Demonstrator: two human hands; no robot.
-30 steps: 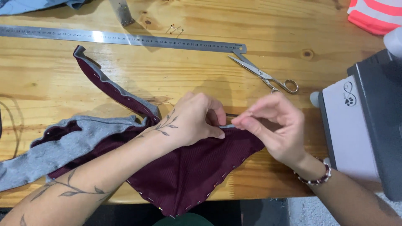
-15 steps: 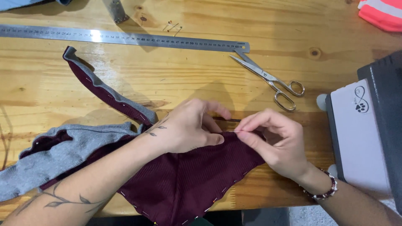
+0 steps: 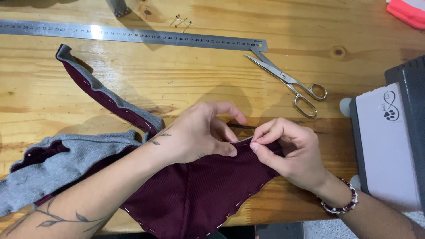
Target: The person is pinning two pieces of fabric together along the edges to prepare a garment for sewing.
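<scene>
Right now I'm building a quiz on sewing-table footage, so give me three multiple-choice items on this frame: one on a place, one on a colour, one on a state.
1. Where do the scissors lie?
A. On the maroon fabric
B. On the wooden table, just below the right end of the steel ruler
C. Under the grey fabric

2. What colour is the fabric that both hands pinch?
A. Maroon
B. Neon pink
C. White

3. How do the scissors' blades stand?
A. Wide open
C. Cutting cloth
B. Closed

Answers:
1 B: they rest on the bare wooden table beside the steel ruler.
2 A: the left hand and right hand meet at an edge of the maroon fabric.
3 B: the blades lie together, apart from any cloth.
</scene>
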